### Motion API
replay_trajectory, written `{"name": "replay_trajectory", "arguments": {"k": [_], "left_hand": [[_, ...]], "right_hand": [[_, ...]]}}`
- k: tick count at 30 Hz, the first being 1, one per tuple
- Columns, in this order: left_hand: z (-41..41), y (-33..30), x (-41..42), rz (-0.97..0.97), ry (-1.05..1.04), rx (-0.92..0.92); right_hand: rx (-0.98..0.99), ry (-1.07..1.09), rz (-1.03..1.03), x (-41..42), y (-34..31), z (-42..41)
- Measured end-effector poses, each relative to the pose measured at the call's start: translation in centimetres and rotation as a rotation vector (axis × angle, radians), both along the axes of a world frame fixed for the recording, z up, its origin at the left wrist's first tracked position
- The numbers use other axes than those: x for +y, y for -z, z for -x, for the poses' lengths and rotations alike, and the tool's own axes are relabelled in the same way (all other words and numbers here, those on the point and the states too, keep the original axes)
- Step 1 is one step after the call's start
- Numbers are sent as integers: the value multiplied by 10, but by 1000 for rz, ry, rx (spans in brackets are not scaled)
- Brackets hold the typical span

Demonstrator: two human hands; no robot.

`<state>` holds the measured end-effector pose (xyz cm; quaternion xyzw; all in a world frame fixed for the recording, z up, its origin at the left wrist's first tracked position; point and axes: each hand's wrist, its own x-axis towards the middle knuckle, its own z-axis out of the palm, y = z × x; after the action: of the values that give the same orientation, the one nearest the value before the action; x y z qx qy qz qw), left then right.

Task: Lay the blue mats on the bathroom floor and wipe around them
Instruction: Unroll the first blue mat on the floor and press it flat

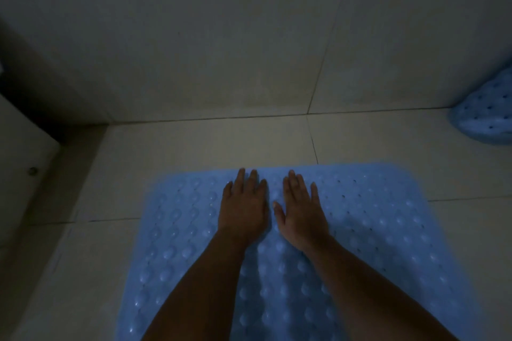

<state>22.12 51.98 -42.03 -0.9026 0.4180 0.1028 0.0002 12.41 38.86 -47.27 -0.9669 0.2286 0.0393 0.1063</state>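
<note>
Both hands lie flat with fingers straight on the blue suction mat, the left hand just beside the right hand, near its far edge on the tiled floor. A 2nd blue mat lies bunched at the wall, not yet laid. Uneven pressing could leave cups unstuck, so this mat may creep or ripple during wiping. Dim light may hide lifted edges.

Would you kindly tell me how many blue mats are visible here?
2. One blue mat lies flat on the floor under both hands; a second mat, crumpled, sits at the right edge, partly out of frame.
</note>
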Motion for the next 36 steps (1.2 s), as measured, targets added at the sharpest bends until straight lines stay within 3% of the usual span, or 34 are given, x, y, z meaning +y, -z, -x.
{"name": "replay_trajectory", "arguments": {"k": [7, 15, 20, 24, 29, 36], "left_hand": [[-3, 36, 17, 87, -77, -109], [-4, 31, 16, 80, -127, -65], [-7, 9, 1, 48, -176, -36], [11, -4, -31, 40, -106, -14], [60, 20, -94, 89, 40, 78], [90, 62, -107, 71, 38, 10]], "right_hand": [[-42, -4, 49, 6, 9, 4], [73, -16, -5, 4, -2, 4], [237, -18, -319, -30, -48, -27], [42, 146, -416, -89, -97, -25], [-206, 245, -368, -119, -87, 31], [-257, 199, -240, -131, -53, 85]]}}
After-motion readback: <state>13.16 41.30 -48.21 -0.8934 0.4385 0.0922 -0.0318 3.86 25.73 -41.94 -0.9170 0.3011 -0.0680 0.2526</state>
